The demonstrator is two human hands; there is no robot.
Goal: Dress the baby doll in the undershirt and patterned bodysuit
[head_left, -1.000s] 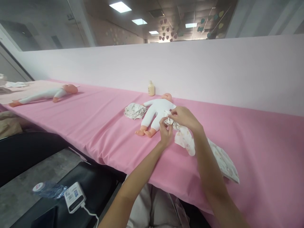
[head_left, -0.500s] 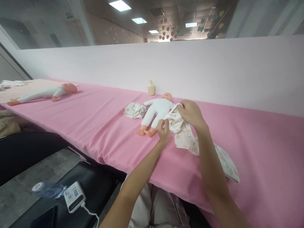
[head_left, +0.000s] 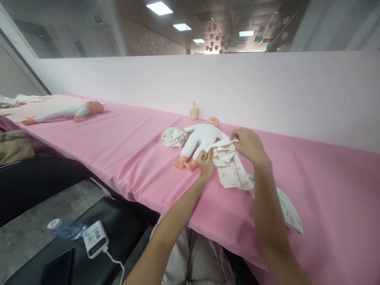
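Observation:
A baby doll point(head_left: 199, 139) in a white suit lies on its back on the pink table point(head_left: 124, 154), head toward the wall. Beside it lies a printed white baby garment point(head_left: 234, 172). My left hand point(head_left: 205, 163) pinches the garment's near edge, close to the doll's feet. My right hand point(head_left: 251, 145) grips the garment's far edge, by the doll's side. The cloth is stretched between the two hands and trails to the right under my right forearm.
A folded cloth point(head_left: 173, 137) lies left of the doll and a small cream bottle point(head_left: 194, 110) stands by the pink wall. A second doll point(head_left: 67, 112) lies far left. Below the table, a dark seat holds a power bank point(head_left: 95, 239) and a water bottle point(head_left: 63, 227).
My right hand has drawn away to the right, pulling the garment's edge open between the two hands. The view has shifted slightly left.

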